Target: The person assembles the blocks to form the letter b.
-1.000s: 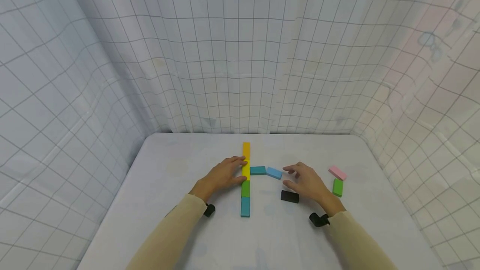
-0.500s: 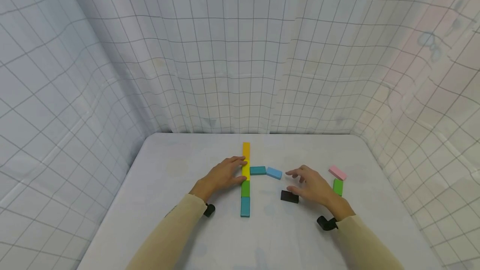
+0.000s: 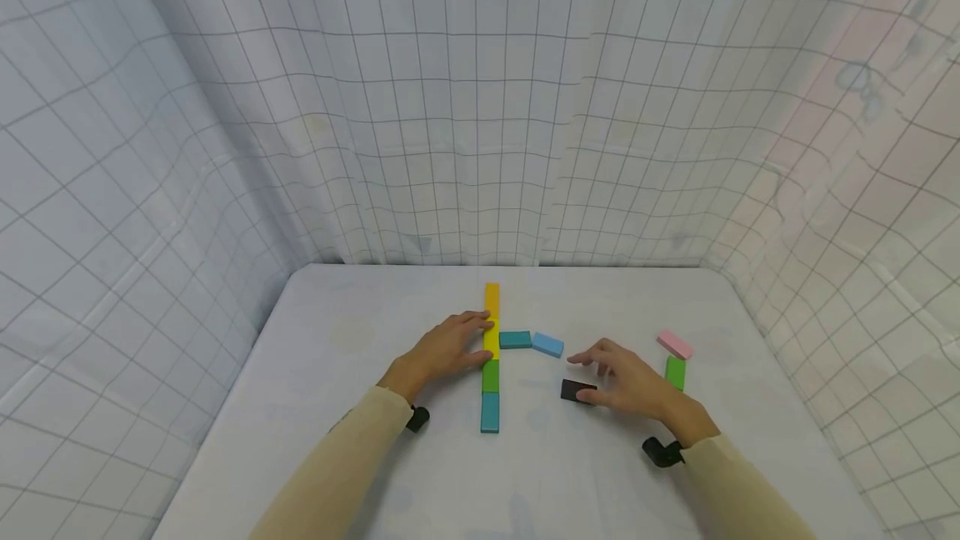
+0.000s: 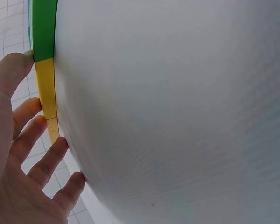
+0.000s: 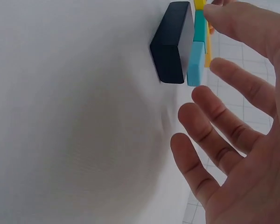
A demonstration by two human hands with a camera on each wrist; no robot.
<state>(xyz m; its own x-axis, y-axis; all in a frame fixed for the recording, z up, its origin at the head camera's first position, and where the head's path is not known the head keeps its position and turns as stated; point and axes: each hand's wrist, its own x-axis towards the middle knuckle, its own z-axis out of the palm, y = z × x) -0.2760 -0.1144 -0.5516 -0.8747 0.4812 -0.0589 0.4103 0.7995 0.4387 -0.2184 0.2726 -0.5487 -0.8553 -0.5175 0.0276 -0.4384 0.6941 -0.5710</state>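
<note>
My left hand [image 3: 446, 347] rests beside a column of flat blocks, its fingertips at the yellow block [image 3: 492, 342] and its thumb by the green block [image 3: 491, 376]. An orange-yellow block [image 3: 492, 298] tops that column and a teal block [image 3: 490, 413] ends it nearest me. From its right side run another teal block [image 3: 515, 340] and a slightly slanted light blue block [image 3: 548, 345]. Over the black block [image 3: 572, 390] hovers my right hand [image 3: 630, 382], fingers spread and holding nothing; its thumb overlaps the block's right part in the head view. In the right wrist view the black block [image 5: 170, 46] lies beyond the fingertips.
To the right of my right hand lie a pink block [image 3: 675, 344] and a second green block [image 3: 676, 372], the latter partly hidden by the hand. White gridded curtains [image 3: 480, 107] surround the white table [image 3: 375, 298] at the back and both sides.
My right hand has drawn back from near the light blue block, toward me and slightly right, to the black block. The left hand stays where it was.
</note>
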